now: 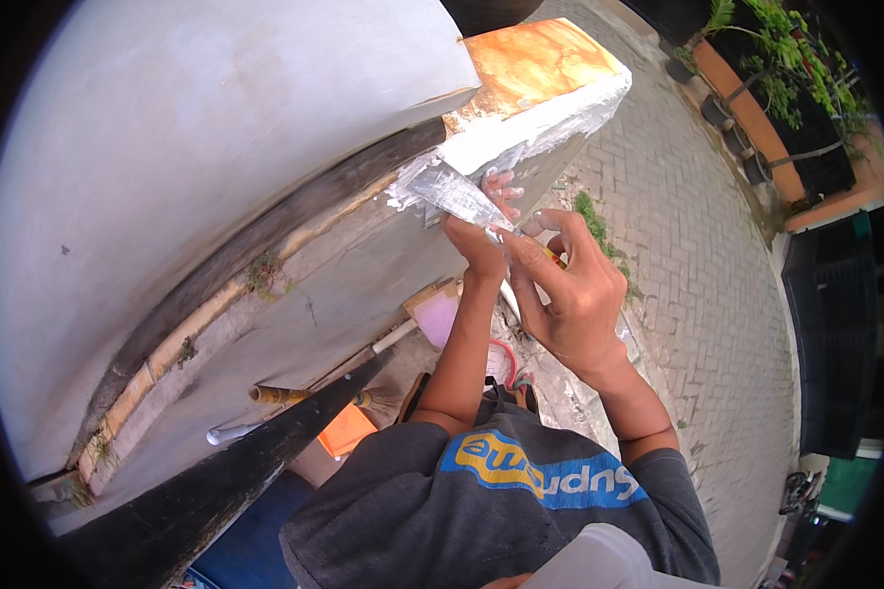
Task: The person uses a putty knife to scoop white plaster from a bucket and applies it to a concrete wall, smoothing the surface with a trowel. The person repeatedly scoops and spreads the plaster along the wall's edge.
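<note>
My right hand (581, 285) is closed around a putty knife, its thumb and fingers near the base of the blade. The knife's wide metal blade (459, 196), smeared with white filler, lies against the end of the wall's ledge. White filler (486, 147) coats the upper edge of the block there. My left hand (478, 247) is just under the blade, its fingers (502, 188) curled up past it. It grips a flat grey plate (506, 160), which shows partly behind the knife; the rest is hidden.
A pale wall (216, 128) curves along the left above a weathered ledge (295, 236). The block has an orange-stained top (535, 64). Below are a black beam (265, 442), a broom (378, 401) and an orange object (347, 430). Brick paving (697, 294) spreads right, with potted plants (717, 110) beyond.
</note>
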Demonstrator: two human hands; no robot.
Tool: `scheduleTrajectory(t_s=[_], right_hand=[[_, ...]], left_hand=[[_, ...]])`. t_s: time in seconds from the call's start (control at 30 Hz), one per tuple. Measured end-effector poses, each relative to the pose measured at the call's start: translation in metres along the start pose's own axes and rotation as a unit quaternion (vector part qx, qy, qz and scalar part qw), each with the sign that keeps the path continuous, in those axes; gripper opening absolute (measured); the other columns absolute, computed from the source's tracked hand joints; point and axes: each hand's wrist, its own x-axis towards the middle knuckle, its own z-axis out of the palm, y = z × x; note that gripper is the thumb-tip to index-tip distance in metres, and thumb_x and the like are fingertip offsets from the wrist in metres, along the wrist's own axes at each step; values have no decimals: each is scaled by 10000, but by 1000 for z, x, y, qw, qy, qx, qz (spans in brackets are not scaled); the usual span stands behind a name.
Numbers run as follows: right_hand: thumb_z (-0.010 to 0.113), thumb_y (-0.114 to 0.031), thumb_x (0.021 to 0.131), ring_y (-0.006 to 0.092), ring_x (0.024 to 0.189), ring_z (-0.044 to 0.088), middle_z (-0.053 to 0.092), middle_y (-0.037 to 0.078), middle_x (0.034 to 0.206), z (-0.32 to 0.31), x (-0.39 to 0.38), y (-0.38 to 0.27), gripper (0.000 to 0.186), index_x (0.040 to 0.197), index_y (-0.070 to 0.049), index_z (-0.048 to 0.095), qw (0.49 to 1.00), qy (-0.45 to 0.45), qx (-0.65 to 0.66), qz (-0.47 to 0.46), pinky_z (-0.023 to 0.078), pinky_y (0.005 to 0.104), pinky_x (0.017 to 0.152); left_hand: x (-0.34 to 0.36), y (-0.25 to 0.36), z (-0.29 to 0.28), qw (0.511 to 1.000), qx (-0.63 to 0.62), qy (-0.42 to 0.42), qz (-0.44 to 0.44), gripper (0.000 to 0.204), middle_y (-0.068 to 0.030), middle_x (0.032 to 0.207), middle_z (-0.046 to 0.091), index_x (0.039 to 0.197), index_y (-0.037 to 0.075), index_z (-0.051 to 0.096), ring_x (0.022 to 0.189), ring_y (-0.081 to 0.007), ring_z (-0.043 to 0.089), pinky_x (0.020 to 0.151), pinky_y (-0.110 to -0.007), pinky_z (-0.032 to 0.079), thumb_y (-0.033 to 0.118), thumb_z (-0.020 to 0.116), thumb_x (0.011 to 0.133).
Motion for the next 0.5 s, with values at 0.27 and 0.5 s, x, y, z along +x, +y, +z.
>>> scheduleTrajectory(t_s=[0.27,0.5], right_hand=[[710,1,678,184,621,574,602,72,964,-2,7,20,327,980,-126,712,998,33,-53,18,451,300,510],[683,22,710,176,600,584,595,87,971,-3,3,15,319,1007,-94,695,997,22,-41,61,448,296,490]], left_hand=[[7,-5,-9,947,249,-14,203,238,-104,695,684,833,-70,675,589,-165,666,504,-260,540,104,551,936],[3,-3,-7,969,201,-13,144,163,-115,708,688,846,-78,677,565,-140,636,502,-254,499,42,578,893]])
